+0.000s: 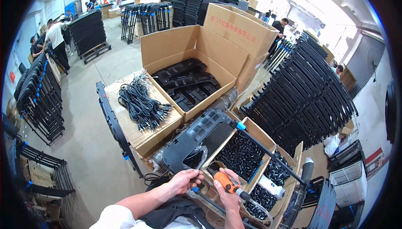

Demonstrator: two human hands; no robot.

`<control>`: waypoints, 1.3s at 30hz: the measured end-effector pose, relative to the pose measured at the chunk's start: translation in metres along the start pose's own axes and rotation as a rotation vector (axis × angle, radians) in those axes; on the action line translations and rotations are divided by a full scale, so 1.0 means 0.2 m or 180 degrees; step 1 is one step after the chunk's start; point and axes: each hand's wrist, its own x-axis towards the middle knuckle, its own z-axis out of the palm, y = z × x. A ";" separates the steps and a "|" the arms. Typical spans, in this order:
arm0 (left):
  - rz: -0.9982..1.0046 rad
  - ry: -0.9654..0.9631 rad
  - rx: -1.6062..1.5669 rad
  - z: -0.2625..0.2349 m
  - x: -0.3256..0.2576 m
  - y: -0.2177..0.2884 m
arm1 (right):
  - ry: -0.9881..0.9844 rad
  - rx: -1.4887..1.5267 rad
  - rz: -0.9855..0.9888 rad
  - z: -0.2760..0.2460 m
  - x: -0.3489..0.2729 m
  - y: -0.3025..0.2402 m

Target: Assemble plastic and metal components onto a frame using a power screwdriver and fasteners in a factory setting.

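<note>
My right hand (228, 189) is wrapped round an orange and black power screwdriver (226, 182), with a clear hose trailing from its lower end. Its front end points up and left, towards my other hand. Just left of it, my left hand (186, 181) has thumb and fingers pinched together; whatever they hold is too small to make out. Beyond both hands lies a black plastic housing (197, 135) with vent slots. A dark bar (268, 150) with a blue end piece slants across the cartons of small parts to the right.
Cartons hold small black parts (240, 155) and shiny dark pieces (260, 201). Bundled black cables (144, 103) lie on a carton beside a large open box (209, 68) of black plastic parts. Tall stacked black frames (301, 95) stand right. Other people (56, 38) work farther off.
</note>
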 end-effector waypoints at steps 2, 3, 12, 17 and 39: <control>0.0018 -0.0067 -0.0035 -0.01 -0.01 0.05 | 0.0079 0.0255 -0.0089 0.04 0.04 0.02; -0.0074 -0.0044 -0.0074 -0.01 -0.01 0.07 | 0.0109 0.0350 -0.0086 0.04 0.06 0.01; -0.0220 -0.0131 -0.0423 0.00 0.24 0.24 | 0.0313 0.0321 -0.0067 0.19 0.29 -0.11; -0.0149 0.0039 -0.0708 0.00 0.33 0.42 | 0.0255 0.0210 0.0051 0.32 0.44 -0.08; -0.0276 -0.0631 -0.1586 -0.20 0.56 0.66 | 0.0114 -0.0139 0.0608 0.59 0.82 -0.04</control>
